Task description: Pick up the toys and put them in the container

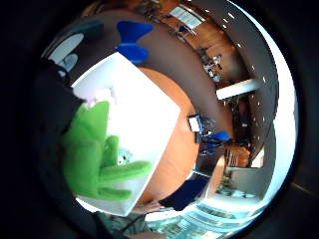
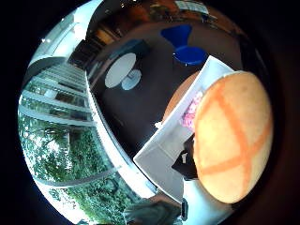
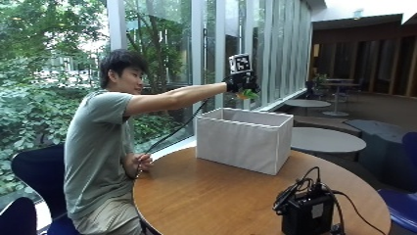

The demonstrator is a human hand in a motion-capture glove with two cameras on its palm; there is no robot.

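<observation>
Round wooden table (image 3: 215, 196) by tall windows, a white fabric container (image 3: 244, 139) standing on it. From outside, the gloved right hand (image 3: 240, 83) is raised above the container, fingers curled round a green toy (image 3: 246, 94). Little-finger palm view: the green plush toy (image 1: 94, 154) hangs over the container's open white interior (image 1: 149, 114), a small teal toy (image 1: 123, 158) inside. Thumb-side view: an orange ball-like toy (image 2: 232, 136) sits close to the palm, pink toy (image 2: 191, 113) in the container.

Round wooden table (image 3: 215, 196). White fabric box (image 3: 244, 138) stands on it toward the window side. Black device with cables (image 3: 305, 209) sits near the table's front edge, well apart from the box.
</observation>
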